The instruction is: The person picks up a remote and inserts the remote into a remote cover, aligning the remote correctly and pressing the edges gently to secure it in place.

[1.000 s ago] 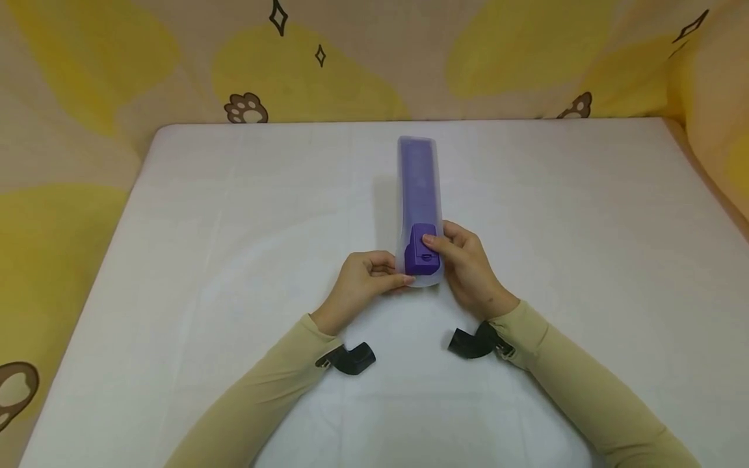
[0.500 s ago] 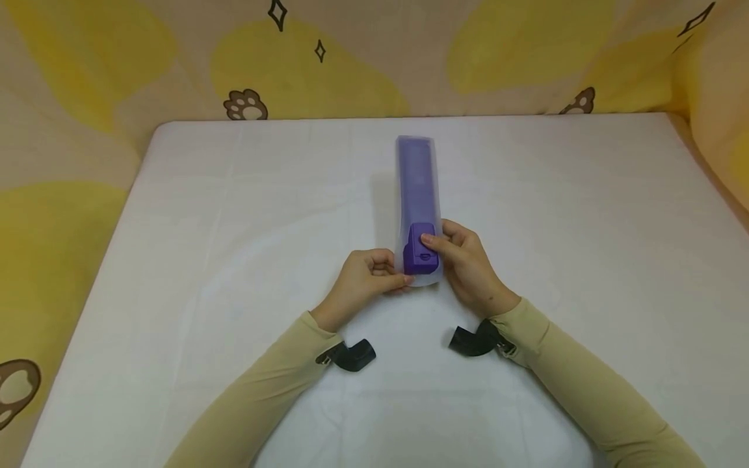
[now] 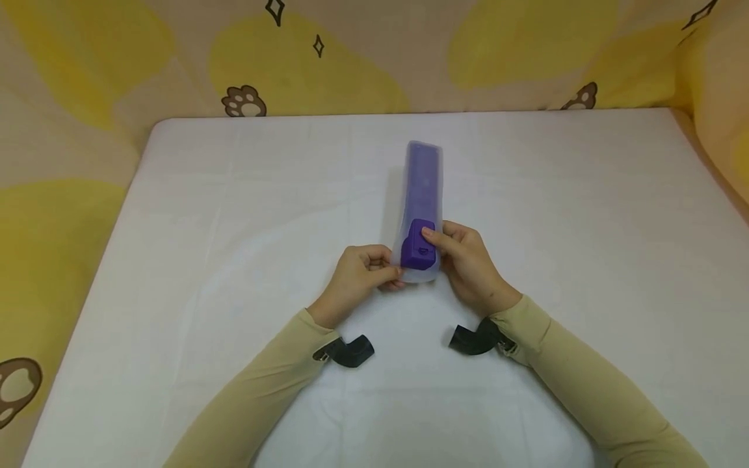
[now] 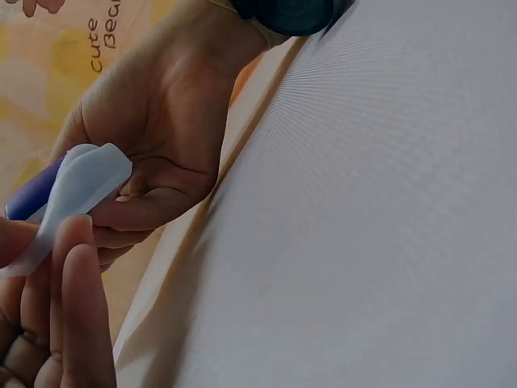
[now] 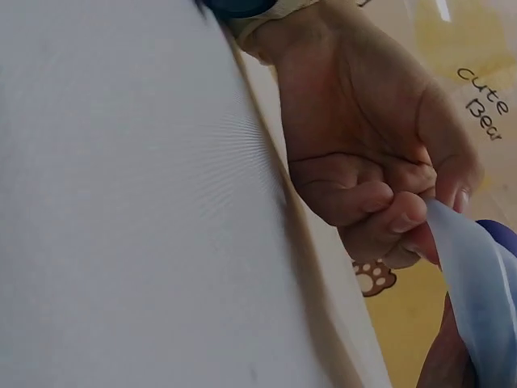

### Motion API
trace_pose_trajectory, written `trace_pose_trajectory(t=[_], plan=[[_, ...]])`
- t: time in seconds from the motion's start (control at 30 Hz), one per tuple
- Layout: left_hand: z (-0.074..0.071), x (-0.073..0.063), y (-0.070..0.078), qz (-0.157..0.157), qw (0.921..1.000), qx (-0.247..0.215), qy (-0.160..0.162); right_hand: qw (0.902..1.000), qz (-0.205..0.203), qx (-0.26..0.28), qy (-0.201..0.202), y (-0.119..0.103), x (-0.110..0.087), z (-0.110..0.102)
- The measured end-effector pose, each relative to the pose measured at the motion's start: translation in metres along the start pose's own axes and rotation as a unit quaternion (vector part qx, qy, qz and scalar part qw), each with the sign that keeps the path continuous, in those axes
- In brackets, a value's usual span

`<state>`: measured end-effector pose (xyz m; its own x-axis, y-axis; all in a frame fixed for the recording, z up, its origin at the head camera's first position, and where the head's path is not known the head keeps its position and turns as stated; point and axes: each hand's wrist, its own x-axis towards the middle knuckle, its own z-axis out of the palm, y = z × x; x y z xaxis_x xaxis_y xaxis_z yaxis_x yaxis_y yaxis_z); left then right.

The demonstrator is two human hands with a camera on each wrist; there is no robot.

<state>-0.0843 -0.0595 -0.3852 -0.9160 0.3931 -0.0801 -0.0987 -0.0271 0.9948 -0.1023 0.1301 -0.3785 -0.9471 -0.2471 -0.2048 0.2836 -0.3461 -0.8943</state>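
Observation:
In the head view a long, flat purple object sits in a translucent whitish soft sleeve [image 3: 424,175], with a raised purple block [image 3: 419,245] at its near end. Its exact kind is not clear. My left hand [image 3: 354,276] pinches the sleeve's near left corner between thumb and fingers. Along the right side, my right hand [image 3: 473,265] grips the object, thumb on the block and fingers behind it. The left wrist view shows the sleeve's end [image 4: 89,182] bulging between both hands. In the right wrist view the left fingertips hold the sleeve's edge [image 5: 464,259].
The white table [image 3: 263,214] lies beneath both hands, and the object's shadow falls on it to the left. A black wrist mount [image 3: 349,351] hangs from the left sleeve and another black mount [image 3: 473,340] from the right. Yellow patterned cloth [image 3: 328,71] rises behind the table.
The object's far end has swung right and dropped slightly nearer. My left thumb has slid from the near edge toward the left corner of the sleeve. My right hand keeps its grip.

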Motion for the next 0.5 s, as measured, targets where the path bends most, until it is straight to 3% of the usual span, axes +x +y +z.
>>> trace_pose_trajectory(t=[0.27, 0.5], plan=[[-0.002, 0.001, 0.001, -0.002, 0.9995, -0.012, -0.028, 0.9965, 0.063, 0.055, 0.003, -0.009, 0.002, -0.006], [-0.005, -0.002, 0.004, 0.004, 0.9975, -0.043, -0.055, 0.9953, 0.075, 0.061, -0.012, -0.014, 0.002, -0.007]])
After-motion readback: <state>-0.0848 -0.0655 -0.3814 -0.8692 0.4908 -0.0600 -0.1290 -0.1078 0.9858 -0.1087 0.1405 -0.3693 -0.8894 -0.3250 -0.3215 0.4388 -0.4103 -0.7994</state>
